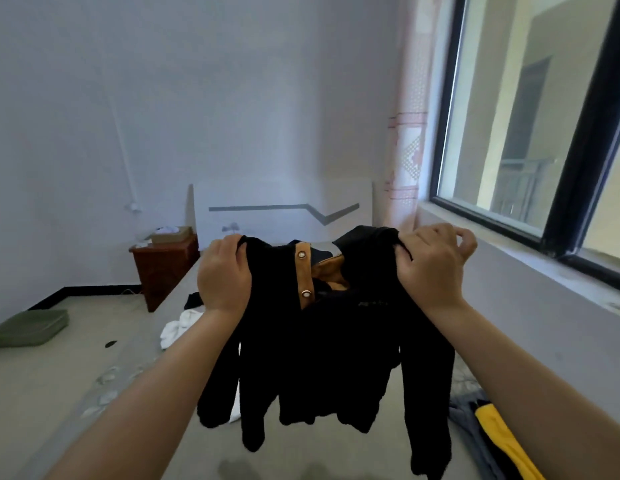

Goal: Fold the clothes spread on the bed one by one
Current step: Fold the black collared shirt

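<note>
A soft black knitted top with a tan snap placket (pixel 322 341) is held up by its shoulders, pinched in the left hand (pixel 223 275) and right hand (pixel 431 265), hanging limp below them above the bed (pixel 94 393); shoulder seams seem the best hold.

A home bedroom: a bed (pixel 94 386) with a white headboard (pixel 284 209) stands against a plain wall, a red-brown nightstand (pixel 164 268) sits beside its far left corner, and a patterned curtain (pixel 407 133) hangs by a dark-framed window (pixel 575 188).
</note>
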